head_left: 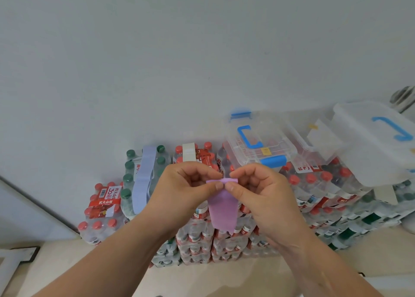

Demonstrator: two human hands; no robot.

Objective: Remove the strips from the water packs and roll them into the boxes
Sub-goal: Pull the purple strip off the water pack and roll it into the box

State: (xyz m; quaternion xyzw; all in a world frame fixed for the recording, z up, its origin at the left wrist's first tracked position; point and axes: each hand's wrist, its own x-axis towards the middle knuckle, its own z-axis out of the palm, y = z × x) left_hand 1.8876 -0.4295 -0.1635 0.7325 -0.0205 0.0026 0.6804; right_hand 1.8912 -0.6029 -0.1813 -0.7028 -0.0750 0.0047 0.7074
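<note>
Both hands raised at the centre of the frame, above stacked water packs (pixel 197 236) set against a pale wall (pixel 157 49). Left hand (pixel 179 189) just left of centre, thumb and forefinger pinched shut on the top edge of a purple strip (pixel 223 209); right hand (pixel 260 191) just right of centre, pinched the same way on the same edge, the two thumb tips almost touching. Top of the strip folded or curled over between the fingertips, the rest hanging down loose toward lower centre, in front of the red-labelled packs. Left of the hands, a pale blue strip (pixel 143 180) lying lengthwise over a pack of green-capped bottles (pixel 129 177). Above the left hand, a white strip (pixel 188 154) across a red-capped pack (pixel 202 153), its lower part hidden behind the hand. Further left and lower, a smaller red-capped pack (pixel 101 213) standing on the floor. Upper right of centre, a clear plastic box (pixel 258 141) with blue handle and latches, lid closed, resting on top of the packs. Just beside it to the right, a second clear box (pixel 314 144), open, something white inside. At the far right edge, a translucent lid (pixel 372 144) with a blue handle, tilted and overlapping that open box. Beige floor (pixel 213 278) along the bottom of the frame.
</note>
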